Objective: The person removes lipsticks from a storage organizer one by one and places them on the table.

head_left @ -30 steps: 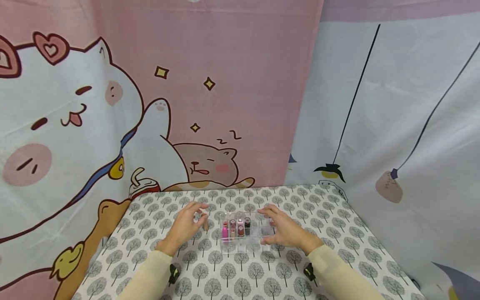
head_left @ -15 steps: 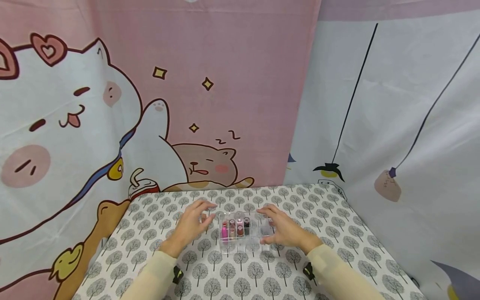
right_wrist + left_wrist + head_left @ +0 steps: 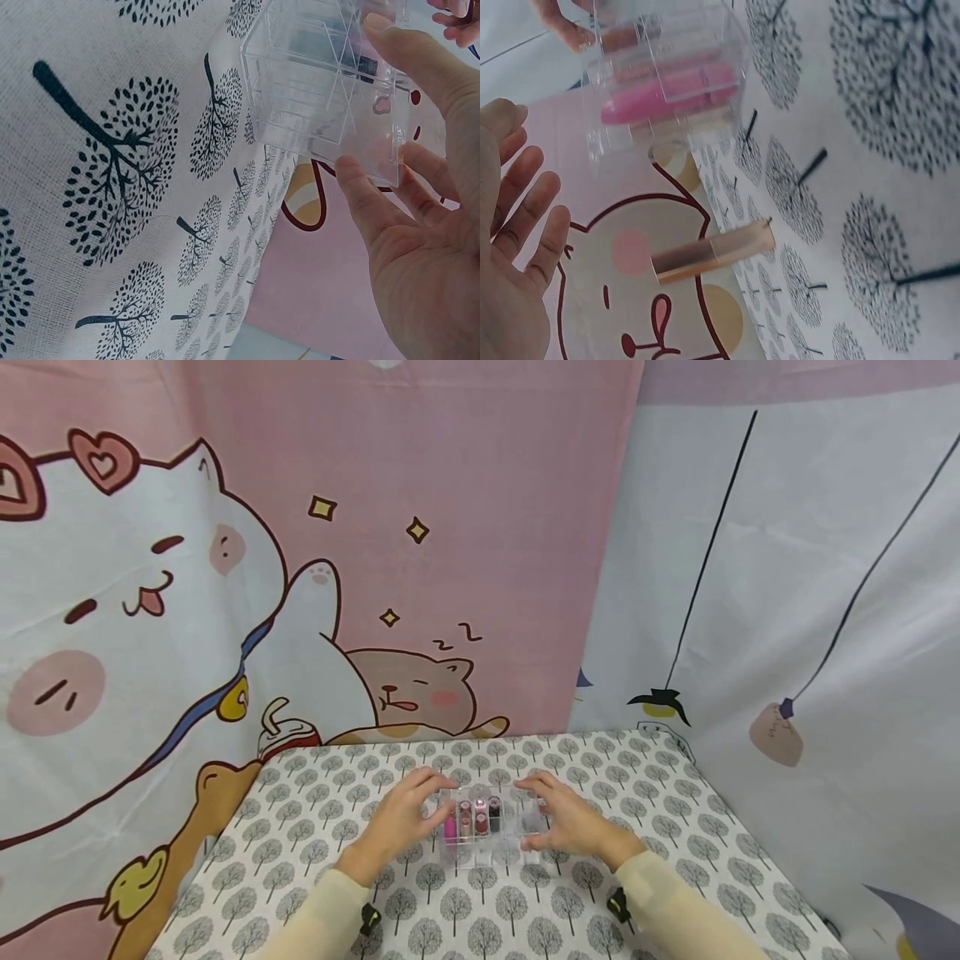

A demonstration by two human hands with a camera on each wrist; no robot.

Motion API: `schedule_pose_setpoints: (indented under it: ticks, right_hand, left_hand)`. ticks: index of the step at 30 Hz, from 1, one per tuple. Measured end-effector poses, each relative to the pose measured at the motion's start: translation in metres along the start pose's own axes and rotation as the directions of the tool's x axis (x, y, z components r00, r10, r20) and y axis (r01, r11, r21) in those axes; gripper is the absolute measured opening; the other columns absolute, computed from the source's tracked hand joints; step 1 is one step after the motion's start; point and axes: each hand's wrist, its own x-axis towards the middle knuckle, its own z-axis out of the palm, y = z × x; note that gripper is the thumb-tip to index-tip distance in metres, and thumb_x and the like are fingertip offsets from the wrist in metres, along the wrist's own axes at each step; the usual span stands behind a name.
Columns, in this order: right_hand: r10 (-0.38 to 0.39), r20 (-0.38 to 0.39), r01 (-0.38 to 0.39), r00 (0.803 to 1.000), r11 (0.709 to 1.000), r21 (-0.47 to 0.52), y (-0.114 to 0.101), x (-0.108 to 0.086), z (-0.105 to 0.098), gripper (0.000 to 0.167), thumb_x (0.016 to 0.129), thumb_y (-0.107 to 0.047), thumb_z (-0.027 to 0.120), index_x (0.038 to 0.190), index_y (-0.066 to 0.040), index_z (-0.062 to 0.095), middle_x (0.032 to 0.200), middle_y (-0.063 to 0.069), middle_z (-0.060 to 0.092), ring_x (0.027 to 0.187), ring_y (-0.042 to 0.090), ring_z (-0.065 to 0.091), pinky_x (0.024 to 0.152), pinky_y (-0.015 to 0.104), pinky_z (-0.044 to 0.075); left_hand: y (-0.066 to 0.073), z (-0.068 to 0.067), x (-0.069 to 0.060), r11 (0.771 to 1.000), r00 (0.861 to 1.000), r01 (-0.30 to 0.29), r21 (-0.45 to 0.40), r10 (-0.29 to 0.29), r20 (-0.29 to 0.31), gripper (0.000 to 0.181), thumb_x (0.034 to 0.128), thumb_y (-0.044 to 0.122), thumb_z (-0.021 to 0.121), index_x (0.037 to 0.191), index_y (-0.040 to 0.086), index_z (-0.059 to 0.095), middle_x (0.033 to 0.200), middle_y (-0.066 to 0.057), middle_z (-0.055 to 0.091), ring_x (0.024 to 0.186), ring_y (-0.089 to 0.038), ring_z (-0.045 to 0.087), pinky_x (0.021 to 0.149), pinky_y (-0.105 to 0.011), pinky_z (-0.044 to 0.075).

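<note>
A clear plastic organizer (image 3: 480, 857) stands on the table, its left part holding several lipstick-like tubes, among them a bright pink tube (image 3: 450, 831) and a dark tube (image 3: 494, 810). My right hand (image 3: 573, 820) grips its right end, thumb on the near side and fingers on the far side. My left hand (image 3: 401, 818) hovers at the left end, fingers loosely bent; the left wrist view shows nothing in them. Also in that view, a rose-gold lipstick tube (image 3: 712, 253) stands upright on the table beside the organizer. The left hand hides it in the head view.
A cloth printed with grey trees (image 3: 457, 906) covers the table. Behind it hangs a pink curtain (image 3: 510, 568) with cartoon cats, and a pale curtain (image 3: 697, 568) is on the right.
My left hand has moved right, from beside the rose-gold tube to the organizer's left end, now covering the tube in the head view. My right hand has stayed in place.
</note>
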Motion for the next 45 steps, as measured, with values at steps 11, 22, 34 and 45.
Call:
schedule_pose_setpoints:
  ticks: [11,22,34,45]
  right_hand:
    - [0.002,-0.005,-0.002,1.0,1.0,0.008,0.0,0.0,-0.002,0.107,0.087,-0.035,0.104,0.176,-0.017,0.048,0.177,0.014,0.049,0.137,0.044,0.074,0.112,0.059,0.069]
    - [-0.019,0.005,0.019,1.0,0.998,0.058,0.001,0.002,0.001,0.108,0.087,-0.038,0.104,0.176,-0.016,0.047,0.176,0.015,0.049,0.137,0.051,0.074,0.111,0.053,0.07]
    - [-0.012,0.003,0.011,1.0,0.997,0.074,0.001,0.002,-0.002,0.106,0.087,-0.031,0.105,0.175,-0.017,0.048,0.175,0.012,0.05,0.138,0.051,0.074,0.111,0.053,0.07]
    - [-0.013,0.011,0.012,1.0,0.995,0.098,0.006,0.002,0.0,0.105,0.088,-0.034,0.104,0.175,-0.016,0.048,0.175,0.014,0.049,0.14,0.052,0.072,0.112,0.052,0.07]
  left_hand:
    - [0.018,0.013,0.008,0.997,0.997,-0.078,-0.012,0.078,0.029,0.035,0.094,0.016,0.098,0.126,0.011,0.084,0.116,-0.002,0.081,0.102,-0.019,0.079,0.095,-0.033,0.072]
    - [0.027,0.023,0.008,1.0,0.994,0.027,-0.012,-0.025,0.108,0.031,0.0985,0.028,0.097,0.125,0.018,0.085,0.12,0.004,0.081,0.104,-0.015,0.077,0.094,-0.035,0.071]
    - [0.03,0.03,0.007,0.992,0.984,0.1,0.071,-0.109,0.142,0.031,0.0965,0.038,0.098,0.123,0.027,0.086,0.121,0.013,0.081,0.105,-0.008,0.074,0.099,-0.066,0.067]
    - [0.032,0.037,0.005,0.975,0.957,0.203,0.095,-0.218,0.192,0.031,0.0954,0.045,0.098,0.122,0.034,0.085,0.123,0.02,0.081,0.114,-0.008,0.072,0.11,-0.094,0.051]
